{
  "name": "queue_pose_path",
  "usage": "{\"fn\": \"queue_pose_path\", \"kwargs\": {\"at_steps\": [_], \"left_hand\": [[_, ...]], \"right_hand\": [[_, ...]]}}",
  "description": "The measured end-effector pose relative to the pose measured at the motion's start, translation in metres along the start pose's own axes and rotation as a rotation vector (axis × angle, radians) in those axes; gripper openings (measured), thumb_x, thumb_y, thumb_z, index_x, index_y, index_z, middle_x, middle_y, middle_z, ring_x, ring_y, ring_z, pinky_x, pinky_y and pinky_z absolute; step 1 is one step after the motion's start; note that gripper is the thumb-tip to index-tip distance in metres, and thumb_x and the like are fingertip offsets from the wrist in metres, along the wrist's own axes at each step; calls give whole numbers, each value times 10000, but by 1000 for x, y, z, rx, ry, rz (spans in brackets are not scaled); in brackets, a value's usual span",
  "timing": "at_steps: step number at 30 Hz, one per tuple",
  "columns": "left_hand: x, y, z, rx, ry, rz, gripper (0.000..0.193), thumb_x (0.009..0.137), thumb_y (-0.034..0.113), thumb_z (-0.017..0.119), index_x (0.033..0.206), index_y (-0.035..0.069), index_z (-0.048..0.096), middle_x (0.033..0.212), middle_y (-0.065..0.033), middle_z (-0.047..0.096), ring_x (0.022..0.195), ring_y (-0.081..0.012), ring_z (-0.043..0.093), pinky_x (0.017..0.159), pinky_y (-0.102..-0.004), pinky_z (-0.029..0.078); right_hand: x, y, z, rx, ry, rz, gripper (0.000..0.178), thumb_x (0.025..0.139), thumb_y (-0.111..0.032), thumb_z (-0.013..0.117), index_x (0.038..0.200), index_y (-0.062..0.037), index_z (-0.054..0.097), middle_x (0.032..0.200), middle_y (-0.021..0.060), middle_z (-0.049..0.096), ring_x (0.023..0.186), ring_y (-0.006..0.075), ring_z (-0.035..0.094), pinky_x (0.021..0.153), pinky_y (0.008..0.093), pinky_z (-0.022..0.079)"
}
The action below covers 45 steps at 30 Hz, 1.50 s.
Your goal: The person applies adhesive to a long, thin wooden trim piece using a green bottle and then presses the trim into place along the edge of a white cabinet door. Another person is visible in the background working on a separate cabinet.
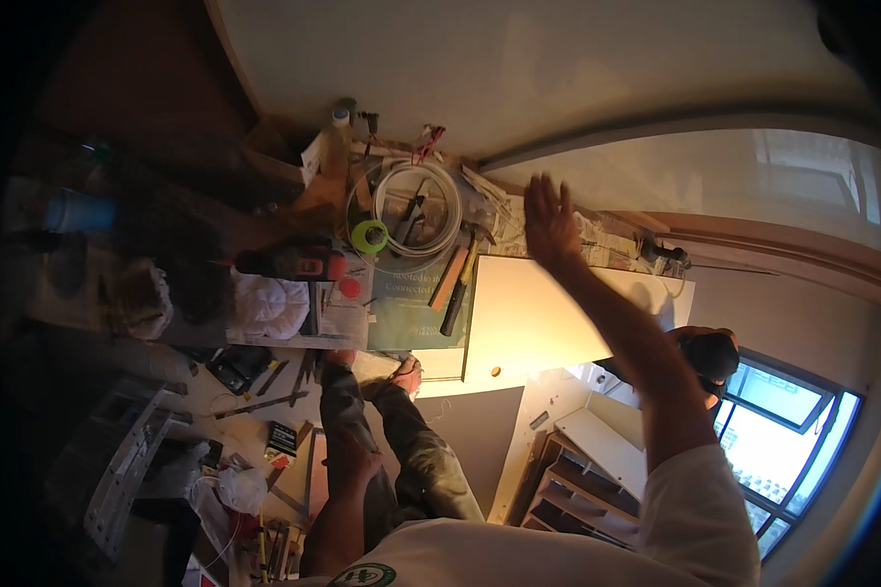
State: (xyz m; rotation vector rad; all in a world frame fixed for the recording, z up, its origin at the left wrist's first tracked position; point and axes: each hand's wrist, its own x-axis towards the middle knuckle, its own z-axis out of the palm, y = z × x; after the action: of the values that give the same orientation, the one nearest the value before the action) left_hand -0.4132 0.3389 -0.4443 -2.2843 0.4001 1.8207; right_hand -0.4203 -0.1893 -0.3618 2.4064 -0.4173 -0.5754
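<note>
Two hands up: we raised right hand (550, 227), fingers spread and released, over white board (548, 318) lying flat on bench (294, 210). Left hand (347, 468) hung low; fingers' state unclear. Cable coil (406, 210), hammer (460, 284) lay beside board.

A big white wall (519, 59) glows in warm light, a bright window (783, 440) sits low right (blue outside), wooden shelves (578, 470) nearby

Green tape roll (369, 236), white cable coil (431, 210), red-and-black drill (289, 262), cream panel (548, 313)
</note>
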Motion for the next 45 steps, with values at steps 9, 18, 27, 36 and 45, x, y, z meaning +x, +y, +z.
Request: {"fn": "queue_pose_path", "kwargs": {"at_steps": [9,18,27,36,45], "left_hand": [[4,3,30,25,218,33,914,712,400,771,1406,-41,372,1377,-277,459,1332,-400,442,1140,-618,268],[5,6,29,16,266,37,888,719,382,773,1393,-43,382,1341,-283,486,1269,-417,500,1128,-596,297],[1,3,28,16,348,95,834,684,353,771,1325,-73,448,1237,-268,529,1180,-410,532,1052,-534,383],[0,9,30,55,368,65,835,686,399,767,1323,-51,467,1232,-245,535,1189,-398,544,1104,-589,339],[9,16,9,-6,273,46,861,704,363,734,1405,-16,409,1389,-259,499,1336,-386,467,1148,-552,306]], "right_hand": [[76,31,25,-342,-94,-179,589,956,-224,418,1432,123,402,1517,290,366,1452,421,289,1222,509,160],[95,-1,66,-303,-154,-246,588,939,-230,442,1397,139,447,1476,316,420,1425,432,341,1219,511,173],[128,-45,111,-214,-238,-223,593,927,-186,413,1414,152,404,1507,289,401,1441,387,342,1227,452,190],[120,-38,95,-298,-133,-199,582,928,-207,441,1423,97,426,1501,246,417,1443,354,336,1229,471,161],[49,83,-14,-333,-7,-189,552,952,-259,439,1414,41,470,1505,210,421,1452,326,322,1227,482,172]]}}
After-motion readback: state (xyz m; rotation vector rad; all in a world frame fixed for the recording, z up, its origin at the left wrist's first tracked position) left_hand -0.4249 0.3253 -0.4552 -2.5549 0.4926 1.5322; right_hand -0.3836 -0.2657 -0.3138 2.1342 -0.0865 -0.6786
